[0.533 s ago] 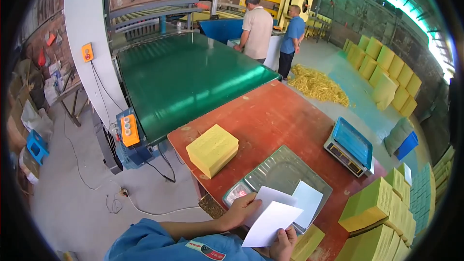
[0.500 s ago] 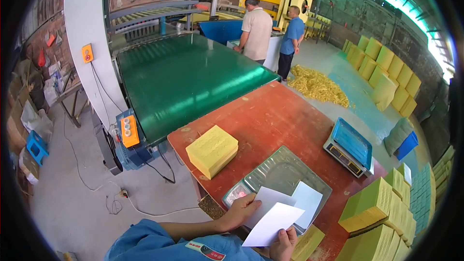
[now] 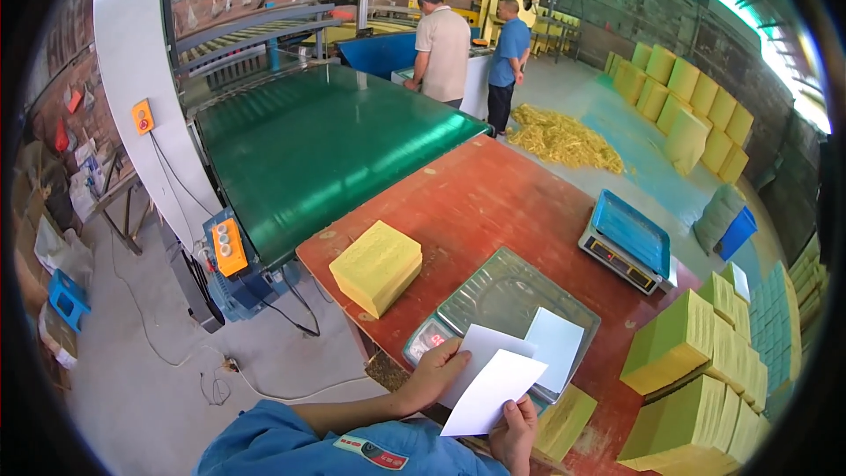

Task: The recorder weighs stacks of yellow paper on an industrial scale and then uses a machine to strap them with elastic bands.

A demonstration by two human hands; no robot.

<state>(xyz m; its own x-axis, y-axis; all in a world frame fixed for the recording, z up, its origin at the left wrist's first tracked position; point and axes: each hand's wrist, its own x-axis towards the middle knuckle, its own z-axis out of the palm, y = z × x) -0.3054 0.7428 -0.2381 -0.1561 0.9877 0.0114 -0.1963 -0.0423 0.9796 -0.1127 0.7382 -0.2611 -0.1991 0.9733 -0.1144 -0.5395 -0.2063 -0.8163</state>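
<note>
My left hand (image 3: 430,381) pinches a white paper sheet (image 3: 486,345) between thumb and fingers. In front of it, a second white sheet (image 3: 493,395) is gripped at its right edge by my right hand (image 3: 515,432); this one overlaps the first. Both are above the near side of a flat scale (image 3: 498,286) with a clear tray and a lit red display. On the tray, partly behind the held sheets, lies another pale sheet (image 3: 557,348). A stack of yellow paper (image 3: 374,269) sits left of the scale.
The red table (image 3: 458,203) meets a green conveyor belt (image 3: 344,150). A second scale with a blue tray (image 3: 630,234) stands to the right, near stacked yellow paper bundles (image 3: 674,339). Two people (image 3: 443,48) stand beyond the belt, by a yellow shredded heap (image 3: 564,137).
The whole view has shifted slightly, so the table and machines sit a little further left and higher. Both hands keep their hold on the sheets, with hardly any movement.
</note>
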